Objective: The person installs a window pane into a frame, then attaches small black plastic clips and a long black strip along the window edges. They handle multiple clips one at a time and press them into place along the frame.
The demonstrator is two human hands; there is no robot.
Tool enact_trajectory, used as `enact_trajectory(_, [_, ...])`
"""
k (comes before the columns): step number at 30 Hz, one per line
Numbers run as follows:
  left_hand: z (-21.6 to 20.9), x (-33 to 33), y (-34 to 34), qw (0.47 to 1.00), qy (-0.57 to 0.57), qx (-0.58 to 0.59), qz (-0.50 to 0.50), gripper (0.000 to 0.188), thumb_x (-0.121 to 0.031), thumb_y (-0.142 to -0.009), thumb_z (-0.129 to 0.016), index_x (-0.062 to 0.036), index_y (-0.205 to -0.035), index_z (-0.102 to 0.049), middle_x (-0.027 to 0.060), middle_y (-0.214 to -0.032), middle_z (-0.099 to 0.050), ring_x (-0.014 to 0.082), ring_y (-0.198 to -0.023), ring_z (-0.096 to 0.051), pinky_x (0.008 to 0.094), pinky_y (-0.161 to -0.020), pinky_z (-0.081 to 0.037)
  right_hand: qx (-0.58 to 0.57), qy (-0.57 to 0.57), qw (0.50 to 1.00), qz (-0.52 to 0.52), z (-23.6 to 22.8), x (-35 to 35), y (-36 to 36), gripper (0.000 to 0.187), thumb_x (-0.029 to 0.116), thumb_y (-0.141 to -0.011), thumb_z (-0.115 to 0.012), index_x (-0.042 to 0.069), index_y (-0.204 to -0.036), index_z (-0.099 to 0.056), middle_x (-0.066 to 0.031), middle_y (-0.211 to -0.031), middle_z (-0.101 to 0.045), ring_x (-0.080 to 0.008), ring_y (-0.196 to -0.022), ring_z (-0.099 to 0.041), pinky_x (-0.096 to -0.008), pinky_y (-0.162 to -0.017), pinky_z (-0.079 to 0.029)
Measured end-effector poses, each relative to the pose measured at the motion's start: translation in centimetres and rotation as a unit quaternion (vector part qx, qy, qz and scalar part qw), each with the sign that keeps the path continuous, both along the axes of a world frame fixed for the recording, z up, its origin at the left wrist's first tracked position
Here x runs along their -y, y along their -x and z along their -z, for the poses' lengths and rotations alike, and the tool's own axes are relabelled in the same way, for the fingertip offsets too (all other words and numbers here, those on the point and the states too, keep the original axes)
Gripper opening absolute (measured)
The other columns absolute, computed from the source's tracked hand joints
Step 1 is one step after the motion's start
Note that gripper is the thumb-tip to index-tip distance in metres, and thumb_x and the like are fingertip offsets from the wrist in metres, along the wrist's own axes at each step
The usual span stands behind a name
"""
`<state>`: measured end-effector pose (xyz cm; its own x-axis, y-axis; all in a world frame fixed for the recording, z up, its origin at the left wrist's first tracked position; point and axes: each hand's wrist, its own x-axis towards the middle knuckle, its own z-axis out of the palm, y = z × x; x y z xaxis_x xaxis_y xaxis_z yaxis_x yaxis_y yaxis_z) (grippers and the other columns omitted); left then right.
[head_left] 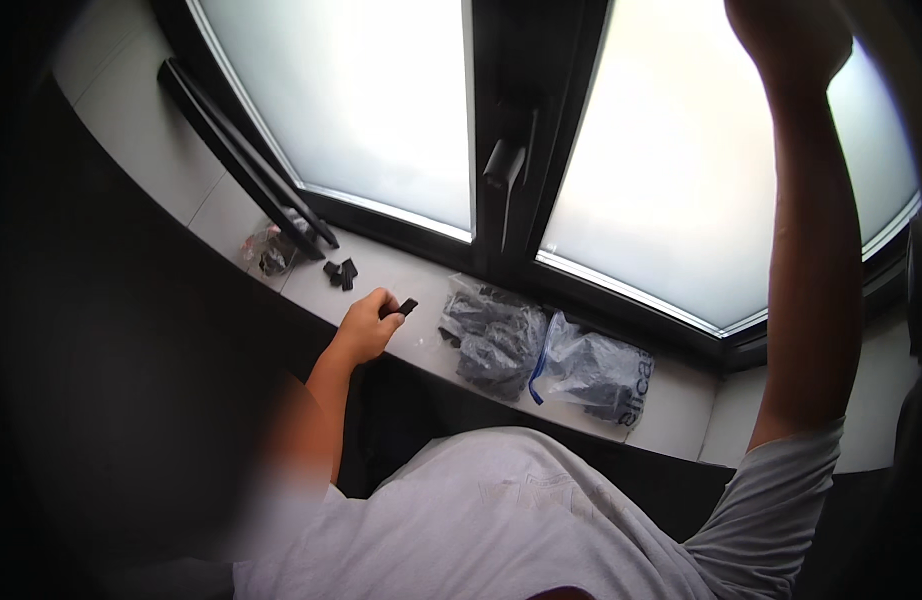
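My left hand (pixel 366 328) is over the pale window sill (pixel 416 265), its fingers closed round a small black piece (pixel 409 306), perhaps plastic. Several more small black pieces (pixel 343 273) lie loose on the sill, a little beyond it and to the left. Right of that hand sits a clear plastic bag (pixel 496 340) holding dark parts. My right arm is raised high in front of the frosted right window pane (pixel 671 150). At the top edge, only the wrist and part of my right hand (pixel 793 40) show; its fingers are cut off.
A clear zip bag (pixel 596 372) with a blue closure and dark contents lies farther right. Two long black bars (pixel 236 150) lean in the left corner, beside another small bag (pixel 273 252). A handle (pixel 505 165) juts from the dark window frame.
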<state>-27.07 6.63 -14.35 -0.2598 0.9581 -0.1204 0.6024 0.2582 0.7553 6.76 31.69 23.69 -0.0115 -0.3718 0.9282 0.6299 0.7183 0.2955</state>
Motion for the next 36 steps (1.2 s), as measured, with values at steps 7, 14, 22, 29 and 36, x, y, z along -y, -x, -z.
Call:
enact_trajectory(7, [-21.8, -1.5, -6.7, 0.854, -0.486, 0.053, 0.175, 0.012, -0.007, -0.102, -0.063, -0.0042, -0.107, -0.053, 0.0095, -0.094, -0.058, 0.011, -0.071, -0.068, 0.0253, -0.064, -0.059, 0.064, -0.024, 0.994, -0.082, -0.5, 0.8, 0.2, 0.01, 0.016, -0.079, -0.076, 0.011, -0.082, -0.067, -0.0003, -0.064, -0.063, -0.015, -0.053, -0.063, -0.0279, -0.049, -0.049])
enact_trajectory(14, [-33.6, -11.9, -14.4, 0.719, -0.65, -0.212, 0.124, 0.01, -0.004, -0.098, -0.069, -0.0047, -0.105, -0.062, 0.0084, -0.091, -0.064, 0.0133, -0.07, -0.065, 0.0249, -0.06, -0.052, 0.186, 0.085, 0.978, -0.043, -0.6, 3.1, -0.8, 0.026, 0.026, -0.083, -0.074, 0.005, -0.098, -0.074, -0.0064, -0.071, -0.067, -0.0241, -0.064, -0.066, -0.0372, -0.063, -0.054])
enact_trajectory(22, [-36.2, -15.5, -15.2, 0.665, -0.703, -0.21, 0.139, 0.013, -0.003, -0.095, -0.071, -0.0045, -0.106, -0.064, 0.0103, -0.094, -0.068, 0.0202, -0.076, -0.07, 0.0307, -0.065, -0.057, 0.213, 0.179, 0.961, 0.001, -0.2, 4.1, -0.8, 0.024, 0.029, -0.089, -0.066, 0.009, -0.098, -0.075, -0.0058, -0.073, -0.067, -0.0255, -0.075, -0.068, -0.0413, -0.074, -0.055])
enact_trajectory(29, [-36.5, -15.2, -15.0, 0.712, -0.675, -0.153, 0.118, 0.017, -0.008, -0.098, -0.07, -0.0034, -0.113, -0.065, 0.0095, -0.093, -0.07, 0.0177, -0.075, -0.071, 0.0297, -0.068, -0.058, 0.151, 0.008, 0.986, -0.07, -0.2, 2.3, -0.2, 0.009, -0.001, -0.081, -0.065, 0.003, -0.082, -0.058, -0.0067, -0.066, -0.061, -0.0153, -0.051, -0.058, -0.0271, -0.047, -0.047])
enact_trajectory(36, [-38.2, -16.4, -15.2, 0.645, -0.736, -0.169, 0.119, 0.021, -0.001, -0.096, -0.066, -0.0072, -0.117, -0.068, 0.0099, -0.107, -0.066, 0.0156, -0.085, -0.07, 0.0274, -0.069, -0.058, 0.155, 0.005, 0.986, -0.066, -0.3, 2.6, -0.2, 0.01, -0.002, -0.079, -0.067, 0.004, -0.08, -0.059, -0.0061, -0.062, -0.06, -0.015, -0.049, -0.057, -0.027, -0.046, -0.045])
